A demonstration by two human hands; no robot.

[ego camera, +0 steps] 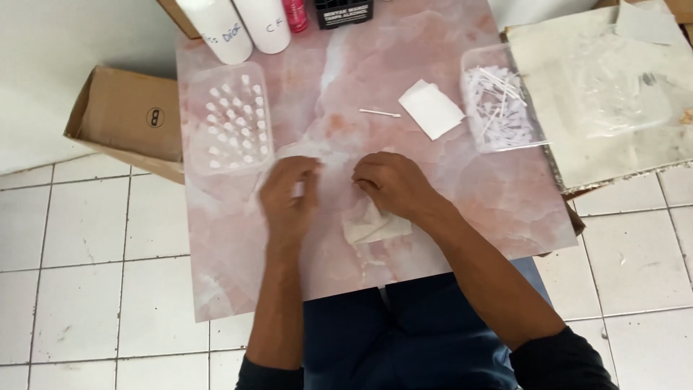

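Observation:
My left hand (287, 196) hovers over the pink marble table (476, 195), fingers curled around something small and pale that I cannot make out. My right hand (393, 184) rests beside it, fingertips pinching a crumpled white tissue (375, 225) that lies under the wrist. The two hands are a few centimetres apart near the table's middle front.
A clear tray of small white caps (232, 119) sits at left, a clear tray of cotton swabs (498, 108) at right. One loose swab (380, 113) and a folded white tissue (432, 108) lie between. White bottles (242, 25) and a black box (343, 12) stand at the back. A cardboard box (130, 119) lies on the tiled floor.

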